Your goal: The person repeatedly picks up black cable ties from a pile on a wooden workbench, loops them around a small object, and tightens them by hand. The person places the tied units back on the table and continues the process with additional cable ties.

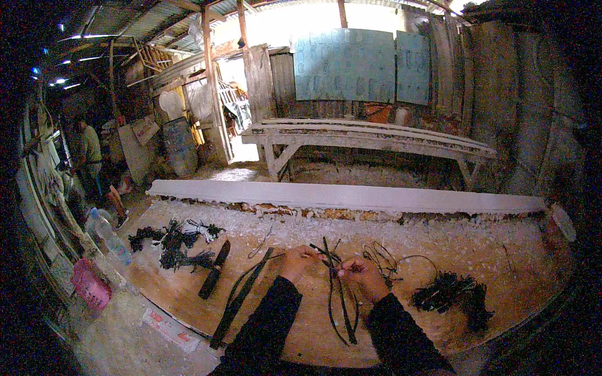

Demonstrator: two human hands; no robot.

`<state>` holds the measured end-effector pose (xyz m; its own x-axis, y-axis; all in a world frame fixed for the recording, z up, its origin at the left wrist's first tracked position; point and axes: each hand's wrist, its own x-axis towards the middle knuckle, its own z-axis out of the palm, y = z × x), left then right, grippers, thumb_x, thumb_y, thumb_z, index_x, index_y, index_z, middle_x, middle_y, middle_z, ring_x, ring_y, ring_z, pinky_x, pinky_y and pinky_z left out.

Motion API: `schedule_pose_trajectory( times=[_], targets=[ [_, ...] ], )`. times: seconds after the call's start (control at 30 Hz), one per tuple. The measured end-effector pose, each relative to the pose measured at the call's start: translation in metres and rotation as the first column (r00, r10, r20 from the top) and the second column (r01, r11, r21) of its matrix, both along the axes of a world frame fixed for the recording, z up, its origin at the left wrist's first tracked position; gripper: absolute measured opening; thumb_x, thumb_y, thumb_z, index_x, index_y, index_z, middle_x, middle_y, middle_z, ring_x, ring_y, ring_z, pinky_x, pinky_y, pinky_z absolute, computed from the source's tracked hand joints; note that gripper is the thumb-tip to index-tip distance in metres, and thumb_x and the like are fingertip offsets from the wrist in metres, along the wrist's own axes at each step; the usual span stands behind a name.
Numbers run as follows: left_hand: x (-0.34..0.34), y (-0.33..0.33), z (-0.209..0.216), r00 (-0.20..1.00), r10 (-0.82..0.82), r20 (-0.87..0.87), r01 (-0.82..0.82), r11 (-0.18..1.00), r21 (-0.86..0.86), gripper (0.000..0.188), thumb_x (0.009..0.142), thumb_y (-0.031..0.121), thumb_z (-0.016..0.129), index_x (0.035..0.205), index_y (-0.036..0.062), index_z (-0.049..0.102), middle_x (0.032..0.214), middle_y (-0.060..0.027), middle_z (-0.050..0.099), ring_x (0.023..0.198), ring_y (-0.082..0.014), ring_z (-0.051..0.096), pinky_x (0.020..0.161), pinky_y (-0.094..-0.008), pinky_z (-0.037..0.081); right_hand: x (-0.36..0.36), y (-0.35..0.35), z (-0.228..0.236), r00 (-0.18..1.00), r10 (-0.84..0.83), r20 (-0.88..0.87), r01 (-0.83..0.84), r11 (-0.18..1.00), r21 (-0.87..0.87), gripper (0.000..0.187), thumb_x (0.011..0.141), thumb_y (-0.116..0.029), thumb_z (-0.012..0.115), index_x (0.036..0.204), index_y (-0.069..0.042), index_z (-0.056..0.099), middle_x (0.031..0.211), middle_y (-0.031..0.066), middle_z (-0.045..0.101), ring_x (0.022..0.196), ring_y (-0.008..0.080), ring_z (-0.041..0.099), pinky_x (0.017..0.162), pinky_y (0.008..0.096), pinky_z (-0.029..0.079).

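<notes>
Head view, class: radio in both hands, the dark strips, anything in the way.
Left hand at the dark strips, grip unclear; right hand pinching them. Strips crossed near their far ends. Black bundle off to the right, clear of both hands.

Two bare, black-sleeved hands (pixel 300 263) (pixel 367 277) sit at six o'clock, one dark-bladed knife (pixel 210 282) near seven-thirty, two blue rectangular sheets (pixel 345 66) (pixel 412 67) toward one.

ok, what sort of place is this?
Likely a makeshift workshop: corrugated roof, white-crusted wooden bench, and a knife on a flake-strewn worktable.
</notes>
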<state>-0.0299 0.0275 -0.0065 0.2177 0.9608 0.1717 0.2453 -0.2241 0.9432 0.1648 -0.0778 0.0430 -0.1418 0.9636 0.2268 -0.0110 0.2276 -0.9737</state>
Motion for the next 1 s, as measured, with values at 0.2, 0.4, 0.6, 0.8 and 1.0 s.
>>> schedule_pose_trajectory(
  times=[0.2, 0.4, 0.6, 0.8, 1.0],
  targets=[
    [0.024, -0.022, -0.002, 0.866, -0.426, 0.263, 0.429, 0.902, 0.048, 0.022, 0.074, 0.017, 0.072, 0.087, 0.0045, 0.060, 0.082, 0.0004, 0.062, 0.076, -0.0098, 0.056, 0.070, -0.0256, 0.045, 0.009, 0.024, -0.029, 0.952, -0.274, -0.136, 0.279, 0.960, 0.019, 0.018, 0.073, -0.005, 0.068, 0.071, -0.008, 0.050, 0.073, -0.0009, 0.055, 0.071, 0.0108, 0.051, 0.069, 0.0246, 0.043],
    [0.044, -0.024, -0.015, 0.677, -0.730, -0.094, 0.732, 0.681, -0.017, 0.017, 0.077, 0.015, 0.068, 0.083, 0.0055, 0.056, 0.078, 0.0015, 0.055, 0.074, -0.0091, 0.051, 0.070, -0.0249, 0.043, 0.025, 0.036, -0.041, 0.812, -0.572, -0.118, 0.582, 0.809, 0.088, 0.014, 0.075, -0.007, 0.068, 0.078, -0.005, 0.054, 0.076, 0.0005, 0.057, 0.071, 0.0105, 0.053, 0.066, 0.0240, 0.045],
    [0.027, -0.024, -0.007, 0.878, -0.476, 0.047, 0.465, 0.872, 0.151, 0.020, 0.078, 0.021, 0.068, 0.077, 0.0067, 0.054, 0.072, 0.0029, 0.050, 0.069, -0.0073, 0.046, 0.062, -0.0237, 0.039, 0.026, 0.035, -0.043, 0.815, -0.573, -0.093, 0.580, 0.810, 0.086, 0.015, 0.073, -0.008, 0.068, 0.087, -0.004, 0.063, 0.081, 0.0034, 0.063, 0.071, 0.0124, 0.057, 0.064, 0.0253, 0.046],
    [0.010, 0.003, -0.013, 0.972, 0.001, 0.235, -0.005, 1.000, 0.015, 0.013, 0.073, 0.015, 0.067, 0.076, 0.0076, 0.057, 0.068, 0.0020, 0.053, 0.061, -0.0075, 0.048, 0.055, -0.0237, 0.040, 0.022, 0.032, -0.041, 0.865, -0.478, 0.151, 0.447, 0.872, 0.201, 0.013, 0.072, -0.008, 0.070, 0.083, -0.003, 0.065, 0.087, 0.0047, 0.063, 0.078, 0.0141, 0.058, 0.068, 0.0266, 0.045],
    [-0.008, 0.015, -0.017, 0.937, 0.090, 0.338, -0.094, 0.996, -0.004, 0.010, 0.072, 0.011, 0.066, 0.079, 0.0065, 0.060, 0.071, 0.0008, 0.057, 0.057, -0.0064, 0.047, 0.052, -0.0222, 0.038, -0.005, 0.011, -0.020, 0.991, 0.109, -0.082, -0.112, 0.993, -0.043, 0.010, 0.076, -0.010, 0.067, 0.084, -0.004, 0.065, 0.102, 0.0062, 0.058, 0.095, 0.0153, 0.054, 0.084, 0.0297, 0.041]
  ],
)
